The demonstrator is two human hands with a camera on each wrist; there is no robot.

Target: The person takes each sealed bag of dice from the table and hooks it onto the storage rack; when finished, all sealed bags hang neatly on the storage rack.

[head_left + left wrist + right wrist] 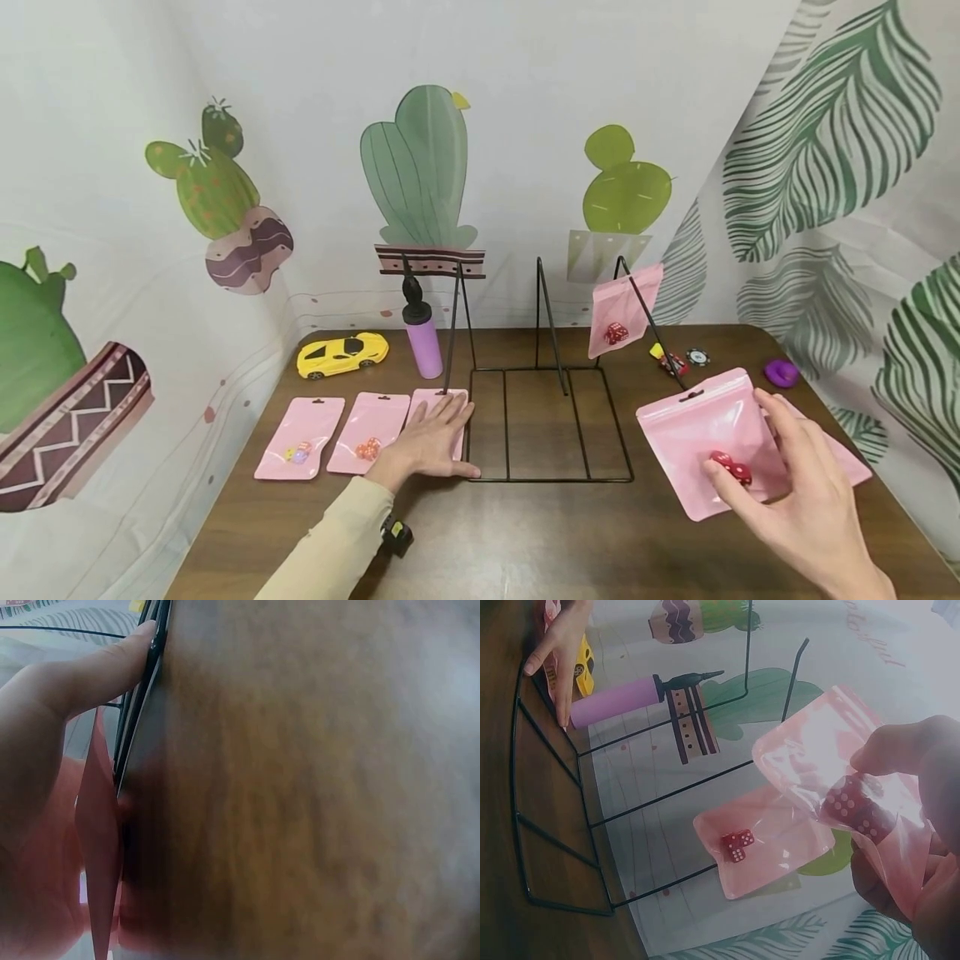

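Observation:
My right hand (pixel 817 492) pinches a pink zip bag (pixel 686 450) between thumb and fingers, in front of the right side of a black wire rack (pixel 555 481). Red dice (pixel 847 806) show through its clear front. Another pink bag with red dice (pixel 626 308) hangs on the rack's right rear prong. My left hand (pixel 431 442) lies with fingers spread over a third pink bag (pixel 459 429) on the table, its thumb touching the rack's front left corner. In the left wrist view the thumb (pixel 112 675) lies against the black wire.
Two pink bags, one with orange dice (pixel 367 448), lie left of the left hand. Behind them are a yellow toy car (pixel 342 354) and a purple hand pump (pixel 425 346). A poker chip (pixel 697 357), a purple ring (pixel 782 372) and another pink bag (pixel 847 458) lie right.

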